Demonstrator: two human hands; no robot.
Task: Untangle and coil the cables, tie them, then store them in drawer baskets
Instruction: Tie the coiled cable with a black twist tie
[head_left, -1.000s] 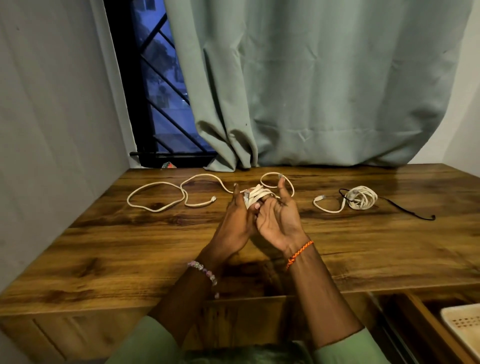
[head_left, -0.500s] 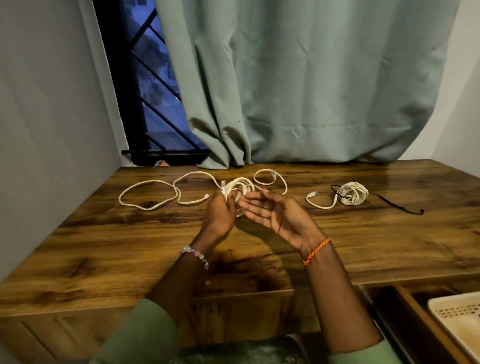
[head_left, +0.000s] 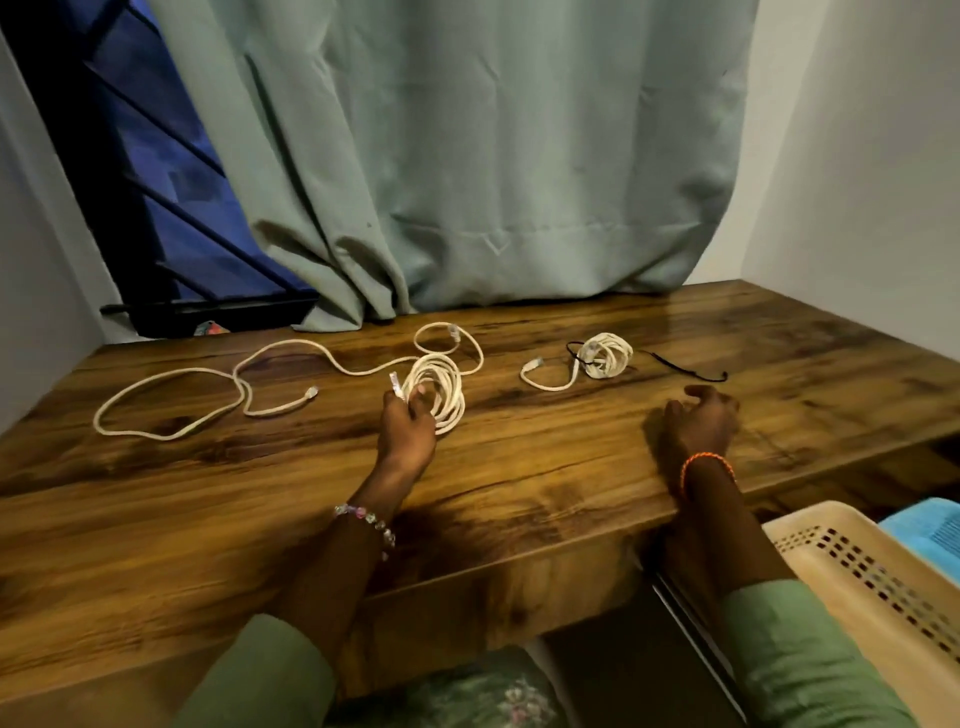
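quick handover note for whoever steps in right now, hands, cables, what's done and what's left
Left hand grips the coiled white cable on the table, one plug end sticking up by the thumb; the coil is not tied.
Right hand holds nothing, fingers loosely curled, near the black tie.
Second coil lies on the table with a tail loose.
Loose white cable sprawls at left, uncoiled.
Cream basket sits at lower right; no cable visible in it.
Left: tie the coils, coil the loose cable, store all.

White coiled cable (head_left: 435, 391) stands upright beside tied coil (head_left: 605, 355).
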